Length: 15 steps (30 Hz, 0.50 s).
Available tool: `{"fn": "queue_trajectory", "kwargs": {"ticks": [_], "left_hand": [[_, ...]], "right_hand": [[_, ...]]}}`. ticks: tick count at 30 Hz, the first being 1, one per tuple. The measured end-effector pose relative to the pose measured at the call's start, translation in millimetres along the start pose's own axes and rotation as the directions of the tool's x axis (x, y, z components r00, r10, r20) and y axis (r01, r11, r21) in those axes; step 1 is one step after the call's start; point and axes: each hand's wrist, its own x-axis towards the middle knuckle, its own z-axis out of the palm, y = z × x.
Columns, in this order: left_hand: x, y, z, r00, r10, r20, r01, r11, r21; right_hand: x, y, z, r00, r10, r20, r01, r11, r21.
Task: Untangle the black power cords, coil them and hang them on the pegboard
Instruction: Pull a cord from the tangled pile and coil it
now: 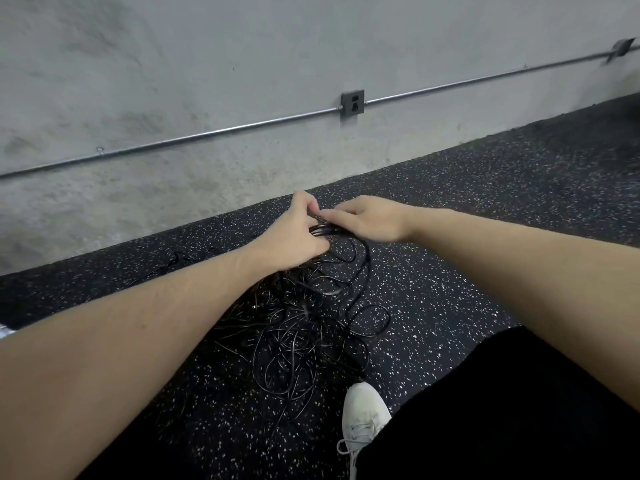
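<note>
**Q:** Which step is in hand?

**A:** The untangling step, judged early. The tangled heap of thin black power cords (298, 327) lies loose on the black rubber floor flecked with white (485, 237), between the grey concrete wall (207, 81) and the white laced shoe (363, 417). No coil is formed; no pegboard is in view.

**Q:** How are the hands set?

**A:** At the far edge of the heap, a small bunch of strands is gripped in the curled fingers of the left hand (294, 233). A strand of the same bunch is pinched by the fingertips of the right hand (370, 220). The hands are nearly touching.

**Q:** How is the cord oriented?

**A:** The gripped bunch runs roughly left to right between the hands. The heap itself has no single axis; one loop trails out to the right.

**Q:** What is called for next?

**A:** Probably one strand must be drawn apart and traced to a free end. Hard pulling risks tightening the knots.
</note>
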Motion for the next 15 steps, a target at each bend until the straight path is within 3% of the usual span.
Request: {"fn": "queue_trajectory", "kwargs": {"ticks": [6,11,15], "left_hand": [[1.3,-10.0,0.2,0.999,0.013,0.031,-0.011,0.998,-0.062],[-9.6,-35.4,1.8,0.972,-0.081,0.219,0.016,0.958,0.286],[-15.2,-55.0,-1.9,0.961,-0.17,0.216,0.086,0.932,0.352]], "right_hand": [[2.4,0.0,0.9,0.999,-0.04,-0.003,0.04,0.995,0.095],[-13.4,5.8,-15.0,0.985,-0.014,-0.171,0.079,0.921,0.381],[-21.1,21.9,-22.7,0.936,0.07,-0.345,0.145,0.817,0.558]]}}
